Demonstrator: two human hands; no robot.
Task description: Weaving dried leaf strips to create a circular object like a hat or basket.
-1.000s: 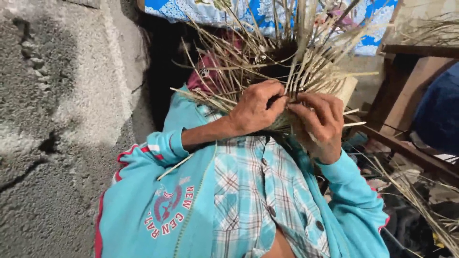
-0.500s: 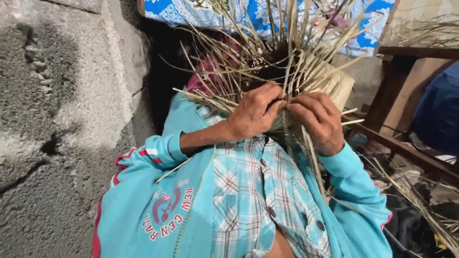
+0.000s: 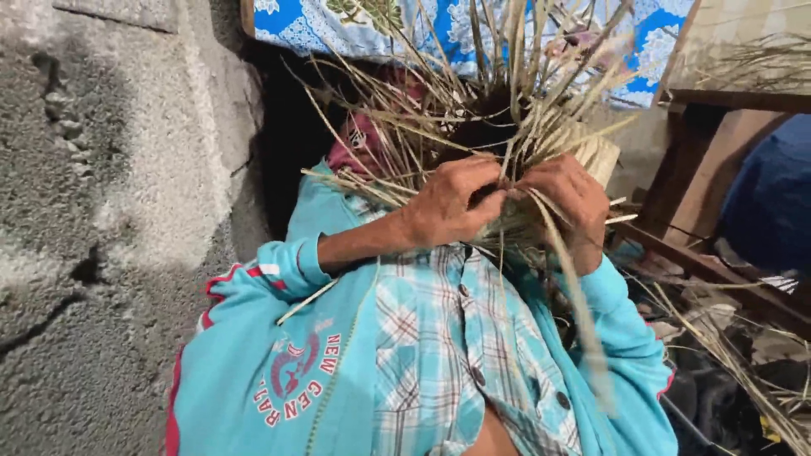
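A half-woven piece of dry straw strips point(image 3: 591, 156) rests in front of my chest, with many loose strip ends point(image 3: 473, 93) sticking up and fanning outward. My left hand point(image 3: 448, 203) grips the woven edge with its fingers curled into the strips. My right hand point(image 3: 570, 198) is closed on the same edge, right beside the left. One long pale strip point(image 3: 574, 295) hangs down from under my right hand across my turquoise sleeve.
A rough concrete wall point(image 3: 110, 211) stands close on the left. A blue patterned cloth point(image 3: 338, 21) lies at the top. Dark wooden furniture point(image 3: 701, 160) and a blue object point(image 3: 773, 203) are on the right, with loose straw point(image 3: 743, 355) on the floor below.
Both hands stayed on the weave. A long strip that was not visible earlier now hangs down from my right hand and has swung lower and toward the camera. The right hand turned slightly.
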